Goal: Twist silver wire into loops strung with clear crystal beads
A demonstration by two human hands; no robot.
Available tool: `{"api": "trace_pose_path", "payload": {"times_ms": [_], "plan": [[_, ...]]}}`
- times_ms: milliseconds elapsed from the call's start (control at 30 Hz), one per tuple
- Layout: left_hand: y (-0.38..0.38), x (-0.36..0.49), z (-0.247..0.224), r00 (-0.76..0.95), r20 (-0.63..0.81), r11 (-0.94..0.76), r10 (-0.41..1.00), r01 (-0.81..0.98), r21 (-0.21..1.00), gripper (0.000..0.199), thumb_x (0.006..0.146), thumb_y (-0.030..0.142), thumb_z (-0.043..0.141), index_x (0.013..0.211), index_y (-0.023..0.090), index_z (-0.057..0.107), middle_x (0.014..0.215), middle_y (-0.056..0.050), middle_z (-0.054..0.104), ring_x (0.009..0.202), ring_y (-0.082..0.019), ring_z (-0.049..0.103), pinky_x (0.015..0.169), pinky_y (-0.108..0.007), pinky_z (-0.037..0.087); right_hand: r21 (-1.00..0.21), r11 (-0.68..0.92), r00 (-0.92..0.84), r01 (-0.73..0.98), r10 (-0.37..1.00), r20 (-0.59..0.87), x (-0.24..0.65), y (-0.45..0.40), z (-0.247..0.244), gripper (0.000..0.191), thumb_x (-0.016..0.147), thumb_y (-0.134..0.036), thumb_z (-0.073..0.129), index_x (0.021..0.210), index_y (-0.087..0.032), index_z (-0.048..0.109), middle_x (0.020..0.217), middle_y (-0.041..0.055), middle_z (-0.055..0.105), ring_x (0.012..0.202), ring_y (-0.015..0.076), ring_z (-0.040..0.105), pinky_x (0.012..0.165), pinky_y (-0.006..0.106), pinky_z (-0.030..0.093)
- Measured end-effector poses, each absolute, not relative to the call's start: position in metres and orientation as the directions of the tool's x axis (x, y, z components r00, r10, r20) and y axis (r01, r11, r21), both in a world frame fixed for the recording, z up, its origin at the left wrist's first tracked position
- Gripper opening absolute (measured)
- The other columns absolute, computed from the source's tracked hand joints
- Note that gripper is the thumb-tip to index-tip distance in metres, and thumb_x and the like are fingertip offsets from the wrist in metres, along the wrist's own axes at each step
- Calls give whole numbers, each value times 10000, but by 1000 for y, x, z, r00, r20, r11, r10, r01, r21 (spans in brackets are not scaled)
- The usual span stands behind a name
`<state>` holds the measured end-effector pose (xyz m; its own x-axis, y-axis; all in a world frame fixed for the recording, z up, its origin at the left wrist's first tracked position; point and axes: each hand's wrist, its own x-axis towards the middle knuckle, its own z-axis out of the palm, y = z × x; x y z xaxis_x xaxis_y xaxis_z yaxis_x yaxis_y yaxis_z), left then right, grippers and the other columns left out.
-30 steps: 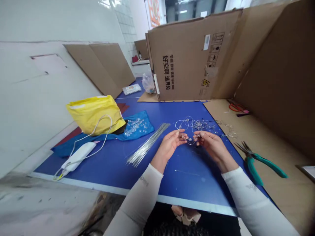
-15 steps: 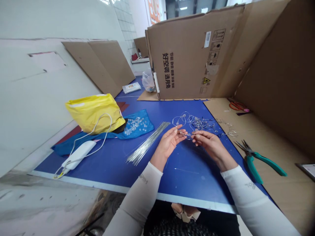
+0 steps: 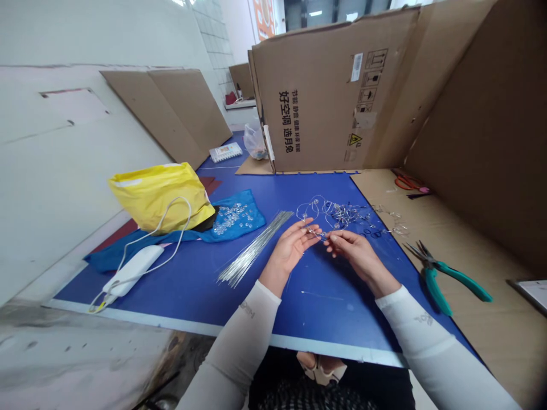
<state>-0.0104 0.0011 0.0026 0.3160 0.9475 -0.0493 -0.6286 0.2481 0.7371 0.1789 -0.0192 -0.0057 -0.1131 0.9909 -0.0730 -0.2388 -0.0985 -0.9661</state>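
Blue tabletop (image 3: 333,313) stretched out below me, with a cardboard box wall (image 3: 325,97) standing along its far edge. Near the table's middle, the left hand (image 3: 290,250) and right hand (image 3: 356,256) each pinched a strand of the beaded wire tangle (image 3: 339,213) between fingertips, the tangle spreading just beyond them. A bundle of straight wires (image 3: 252,250) lay beside the left hand. Past the table's right edge, green-handled pliers (image 3: 431,285) rested on flat cardboard (image 3: 470,239), near the right hand.
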Motion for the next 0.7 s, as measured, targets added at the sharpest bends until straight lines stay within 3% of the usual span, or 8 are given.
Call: {"api": "trace_pose_path", "payload": {"times_ms": [233, 700], "plan": [[-1, -11, 4, 313, -85, 266, 946, -598, 756, 303, 859, 128, 663, 1159, 163, 693, 1042, -89, 753, 957, -233, 739, 981, -450, 534, -983, -71, -90, -171, 994, -56, 176, -20, -4, 375, 663, -510, 845, 844, -194, 759, 773, 50, 747, 650, 160, 642, 605, 293, 498], [-3, -10, 9, 275, -106, 253, 955, -578, 776, 321, 833, 118, 695, 1152, 156, 696, 973, -69, 728, 874, -182, 714, 918, -376, 539, -987, 0, -48, -160, 999, 7, 175, -18, -6, 356, 690, -527, 833, 842, -216, 754, 783, 44, 740, 632, 165, 629, 603, 313, 500]]}}
